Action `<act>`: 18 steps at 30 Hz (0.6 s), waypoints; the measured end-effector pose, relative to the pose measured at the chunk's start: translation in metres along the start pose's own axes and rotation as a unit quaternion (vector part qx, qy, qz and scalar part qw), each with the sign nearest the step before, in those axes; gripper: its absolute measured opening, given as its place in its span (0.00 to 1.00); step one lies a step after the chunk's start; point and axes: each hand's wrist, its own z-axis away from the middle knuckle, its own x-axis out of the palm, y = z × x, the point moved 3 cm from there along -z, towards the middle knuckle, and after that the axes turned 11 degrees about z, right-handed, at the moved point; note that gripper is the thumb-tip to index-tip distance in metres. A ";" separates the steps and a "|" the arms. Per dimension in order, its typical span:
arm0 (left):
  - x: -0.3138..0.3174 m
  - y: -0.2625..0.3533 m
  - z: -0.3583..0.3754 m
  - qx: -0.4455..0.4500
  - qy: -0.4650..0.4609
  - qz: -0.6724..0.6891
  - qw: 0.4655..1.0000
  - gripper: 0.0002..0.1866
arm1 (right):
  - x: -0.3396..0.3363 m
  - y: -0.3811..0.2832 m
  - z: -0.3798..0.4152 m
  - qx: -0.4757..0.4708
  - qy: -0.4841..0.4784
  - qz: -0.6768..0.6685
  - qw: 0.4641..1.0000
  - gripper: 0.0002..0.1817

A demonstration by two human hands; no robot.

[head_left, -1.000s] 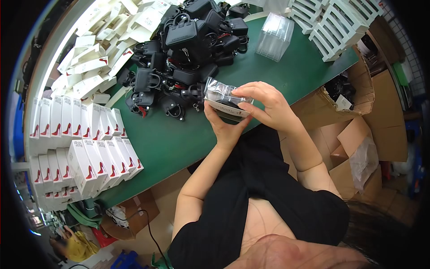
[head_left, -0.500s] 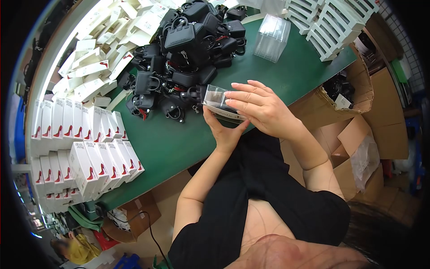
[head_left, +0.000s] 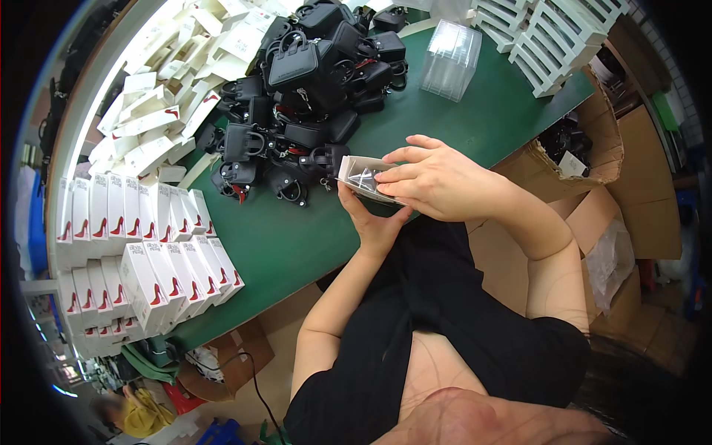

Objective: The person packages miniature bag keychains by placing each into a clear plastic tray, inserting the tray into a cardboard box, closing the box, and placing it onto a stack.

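Observation:
My left hand [head_left: 377, 226] grips a small white carton [head_left: 345, 169] from beneath, thumb on the near side and fingers at its left end. Clear plastic packaging [head_left: 363, 178] with something dark in it shows at the carton's open side. Across that side lies my right hand [head_left: 445, 178], its fingers stretched out and their tips touching the packaging. Its thumb is hidden. Just beyond the carton is a pile of small black handbags [head_left: 304, 67] with handles and metal clips.
Filled white boxes with red shoe prints [head_left: 156, 278] stand in rows at left. Loose white cartons [head_left: 163, 111] are heaped behind them. Clear plastic cases [head_left: 450, 59] and white slatted racks [head_left: 556, 44] stand at back right. A cardboard box [head_left: 601, 141] sits beyond the green table's [head_left: 267, 245] edge.
The clear packaging that stuck up above my left hand now sits lower, with white carton walls around it. My right hand has stayed over it, with the forearm shifted slightly right.

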 end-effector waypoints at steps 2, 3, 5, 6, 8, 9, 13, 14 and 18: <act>0.002 0.004 0.005 -0.019 0.006 0.080 0.997 0.60 | -0.002 0.000 -0.001 -0.001 -0.010 -0.026 1.000 0.13; 0.003 0.007 0.006 -0.029 0.008 0.119 0.992 0.59 | -0.003 0.000 -0.003 -0.002 -0.015 -0.038 0.999 0.12; 0.004 0.012 -0.001 -0.036 0.009 0.157 0.987 0.59 | -0.004 0.002 -0.008 -0.002 -0.016 -0.050 0.999 0.12; 0.004 0.021 -0.005 -0.009 -0.003 0.122 0.993 0.58 | -0.007 0.002 -0.011 -0.003 0.014 -0.067 0.998 0.11; 0.005 0.038 -0.012 0.042 -0.021 0.051 0.998 0.56 | -0.011 0.003 -0.018 -0.008 0.071 -0.103 0.992 0.09; 0.006 0.041 -0.011 0.065 -0.031 0.015 0.997 0.55 | -0.012 0.002 -0.020 -0.010 0.098 -0.122 0.988 0.08; 0.001 0.022 -0.006 0.008 -0.025 -0.002 1.000 0.55 | 0.007 0.005 -0.031 -0.008 0.060 -0.057 0.997 0.06; 0.000 0.019 -0.006 -0.010 -0.022 -0.006 1.000 0.54 | 0.010 0.006 -0.033 -0.008 0.047 -0.034 0.998 0.06; 0.002 0.027 -0.011 -0.007 -0.040 0.016 0.999 0.56 | 0.021 0.010 -0.039 -0.014 -0.025 -0.025 0.999 0.04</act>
